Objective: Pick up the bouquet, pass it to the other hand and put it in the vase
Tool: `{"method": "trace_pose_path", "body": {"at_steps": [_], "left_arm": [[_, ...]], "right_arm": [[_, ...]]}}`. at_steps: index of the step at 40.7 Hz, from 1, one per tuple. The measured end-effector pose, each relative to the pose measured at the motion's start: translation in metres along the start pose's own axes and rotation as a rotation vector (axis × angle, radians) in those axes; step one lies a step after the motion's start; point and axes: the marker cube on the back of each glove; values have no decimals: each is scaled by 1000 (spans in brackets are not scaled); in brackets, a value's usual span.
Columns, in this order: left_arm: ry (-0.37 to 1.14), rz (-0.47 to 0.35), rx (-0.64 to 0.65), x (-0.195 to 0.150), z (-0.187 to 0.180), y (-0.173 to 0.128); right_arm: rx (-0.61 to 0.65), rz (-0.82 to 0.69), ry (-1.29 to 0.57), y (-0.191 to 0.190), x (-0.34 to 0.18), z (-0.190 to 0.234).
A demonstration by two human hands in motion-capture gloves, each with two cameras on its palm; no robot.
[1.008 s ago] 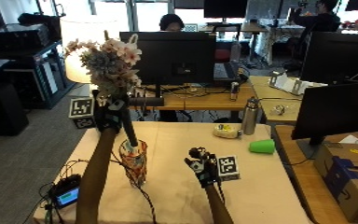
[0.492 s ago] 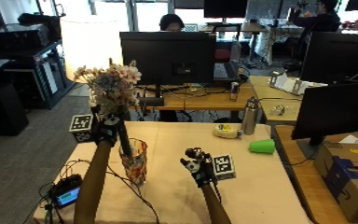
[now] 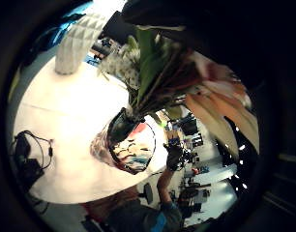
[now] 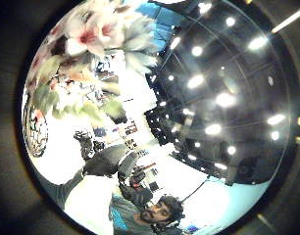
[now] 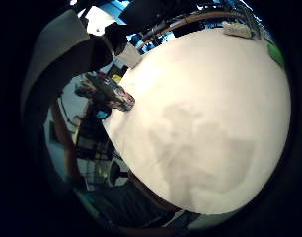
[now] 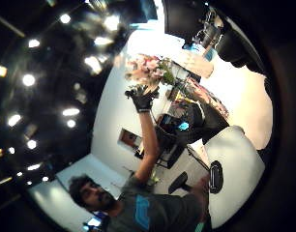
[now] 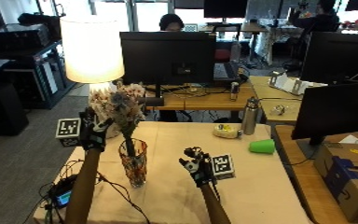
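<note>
The bouquet (image 7: pixel 120 105) of pale pink and white flowers stands upright, its stems inside the patterned glass vase (image 7: pixel 133 162) on the table's left half. My left hand (image 7: pixel 94 127) is raised just left of the flower heads, fingers fairly straight and off the stems. Its palm views show the stems entering the vase (image 3: pixel 131 147) and the blooms (image 4: pixel 86 34) close by. My right hand (image 7: pixel 197 166) hovers over the table (image 7: pixel 253 186) near the middle, fingers loosely curled, holding nothing. The right thumb side view shows the left hand (image 6: pixel 142 99) under the bouquet (image 6: pixel 148 70).
A lit lamp (image 7: pixel 92 49) stands behind the vase. A silver bottle (image 7: pixel 249 116), a green cup (image 7: pixel 263 146) and a small yellow-white object (image 7: pixel 227 132) sit at the table's far right. Cables and a small device (image 7: pixel 64 196) lie at the left edge. Cardboard boxes (image 7: pixel 347 172) stand to the right.
The bouquet has come down and its stems now sit in the vase. My left hand has left the stems and shifted left. The right hand has barely moved.
</note>
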Motion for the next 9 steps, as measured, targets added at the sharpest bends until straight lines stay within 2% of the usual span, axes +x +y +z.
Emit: {"method": "trace_pose_path", "body": {"at_steps": [1,3,7,9], "left_arm": [[33,-59,7,3,-1,5],[58,-83,17,7,-6,10],[64,-60,34,9,-16,16],[20,5,46,9,-24,17]], "right_arm": [[-1,9,0,1,-2,0],[-9,29,-4,4,-7,2],[-19,6,-6,4,-8,6],[-21,-9,-6,4,-9,8]]}}
